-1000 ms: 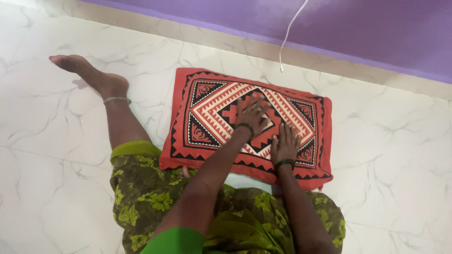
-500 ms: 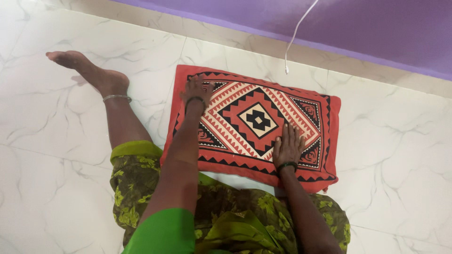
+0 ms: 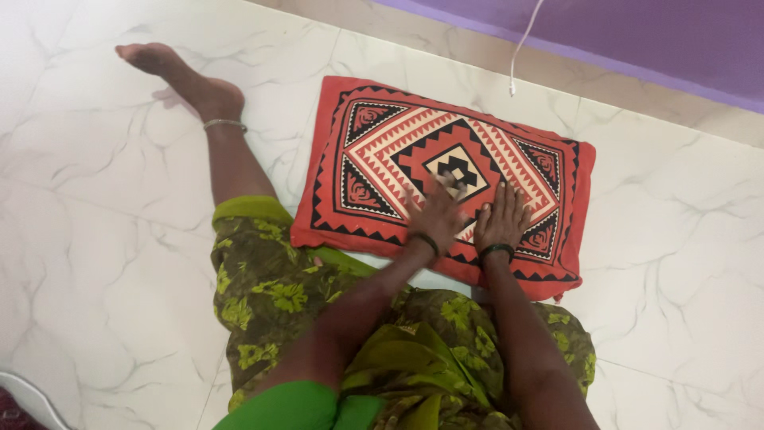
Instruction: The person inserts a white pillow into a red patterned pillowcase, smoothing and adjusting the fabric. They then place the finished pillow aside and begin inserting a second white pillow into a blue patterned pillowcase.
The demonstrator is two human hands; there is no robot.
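Both hands are lying flat on the red patterned pillow [image 3: 446,179], nearer its close edge: the left hand [image 3: 436,213], blurred, fingers spread, just beside the right hand [image 3: 501,219], fingers slightly fanned. The pillow is resting on the white marble floor [image 3: 103,199]. Beyond the pillow, a white cord [image 3: 521,48] is hanging against the purple wall [image 3: 637,36].

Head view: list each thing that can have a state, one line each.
Pillow: flat on the floor, pattern up, under both hands.
Left hand: open, blurred, on the pillow.
Right hand: open, palm down on the pillow.
Cable: hangs loose by the wall, end free.
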